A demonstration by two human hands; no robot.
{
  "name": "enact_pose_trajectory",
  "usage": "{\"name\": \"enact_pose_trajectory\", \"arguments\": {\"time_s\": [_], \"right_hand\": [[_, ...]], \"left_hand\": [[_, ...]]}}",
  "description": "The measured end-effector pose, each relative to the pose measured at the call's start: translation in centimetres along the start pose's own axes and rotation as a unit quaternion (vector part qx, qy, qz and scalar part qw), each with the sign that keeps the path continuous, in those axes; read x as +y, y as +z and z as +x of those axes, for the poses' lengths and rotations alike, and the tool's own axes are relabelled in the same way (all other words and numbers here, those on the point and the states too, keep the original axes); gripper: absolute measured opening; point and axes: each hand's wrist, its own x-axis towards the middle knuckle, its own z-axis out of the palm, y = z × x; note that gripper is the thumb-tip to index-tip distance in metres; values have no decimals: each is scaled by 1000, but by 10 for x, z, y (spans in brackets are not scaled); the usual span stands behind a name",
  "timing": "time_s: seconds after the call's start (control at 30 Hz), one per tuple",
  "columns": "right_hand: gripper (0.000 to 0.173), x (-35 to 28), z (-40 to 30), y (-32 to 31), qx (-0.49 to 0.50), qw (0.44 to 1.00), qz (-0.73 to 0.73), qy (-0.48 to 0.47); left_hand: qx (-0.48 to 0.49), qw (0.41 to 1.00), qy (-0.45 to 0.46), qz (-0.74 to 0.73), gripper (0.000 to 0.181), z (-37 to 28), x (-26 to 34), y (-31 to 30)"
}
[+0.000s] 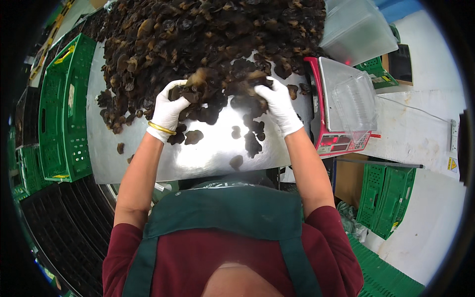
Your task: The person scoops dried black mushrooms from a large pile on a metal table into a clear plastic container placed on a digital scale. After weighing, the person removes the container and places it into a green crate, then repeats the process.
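A large heap of dark wood ear mushrooms point(207, 29) covers the far part of a metal table point(148, 156). My left hand point(172, 107), in a white glove with a gold bangle at the wrist, curls its thumb and fingers around a clump of mushrooms point(198, 83) at the heap's near edge. Opposite it, my right hand point(276, 102), also gloved in white, pinches more dark mushroom pieces point(246, 83); these look blurred. Loose mushroom pieces point(253, 144) lie on the shiny metal between my forearms. Part of each hand's fingers is hidden by the mushrooms.
On the right stands a red weighing scale point(322, 104) with a clear plastic container point(354, 102) on its plate. Behind it are stacked clear plastic containers point(360, 33). A green crate point(68, 111) borders the table's left side. More green crates point(386, 196) stand at the lower right.
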Motion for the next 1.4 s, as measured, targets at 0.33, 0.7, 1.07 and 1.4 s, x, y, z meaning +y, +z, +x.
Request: {"name": "enact_pose_trajectory", "arguments": {"time_s": [0.33, 0.7, 1.07, 1.4], "right_hand": [[35, -102, -94, -138, 146, 972, 101, -154], [38, -81, -106, -212, 270, 766, -550, -192], [47, -63, -117, -239, 264, 768, -516, -272], [47, -95, -155, -280, 306, 878, -330, -162]], "left_hand": [[-280, 944, -76, -158, 53, 30, 38, 151], [-471, 873, 83, 93, 38, 92, 8, 361], [-539, 566, 421, 460, 56, 113, -26, 394], [-558, 705, 238, 367, 83, 130, 37, 367]]}}
